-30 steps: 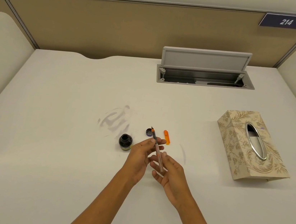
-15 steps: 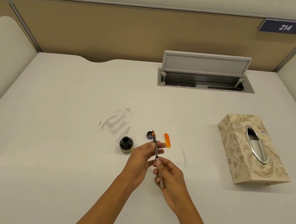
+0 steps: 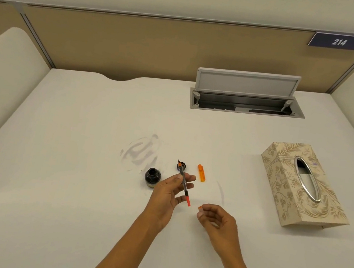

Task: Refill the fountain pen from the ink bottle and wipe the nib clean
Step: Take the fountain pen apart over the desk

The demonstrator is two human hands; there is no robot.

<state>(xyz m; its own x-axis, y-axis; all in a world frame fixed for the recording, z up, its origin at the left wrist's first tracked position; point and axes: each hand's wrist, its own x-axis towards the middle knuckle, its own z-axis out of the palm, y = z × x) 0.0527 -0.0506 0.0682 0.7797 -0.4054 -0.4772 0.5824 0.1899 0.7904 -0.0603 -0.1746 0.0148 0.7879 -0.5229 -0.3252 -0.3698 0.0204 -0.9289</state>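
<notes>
My left hand (image 3: 166, 196) pinches the fountain pen (image 3: 184, 182) by its front section, nib pointing away and up, with the clear converter and its red end bared. My right hand (image 3: 219, 222) is curled just to the right of the pen, apart from it, shut on the orange pen barrel (image 3: 200, 208), of which only the tip shows. The open black ink bottle (image 3: 152, 176) stands left of my left hand. Its dark cap (image 3: 183, 167) lies behind the nib. The orange pen cap (image 3: 201, 173) lies on the desk to the right.
A patterned tissue box (image 3: 286, 188) stands at the right on the white desk (image 3: 66, 164). An open cable hatch (image 3: 244, 97) sits at the back. Grey ink smears (image 3: 141, 150) mark the desk behind the bottle. Padded side panels close off both sides.
My right hand has pulled the barrel off the pen and moved it right and toward me. The converter's red end now shows. My left hand still holds the front section.
</notes>
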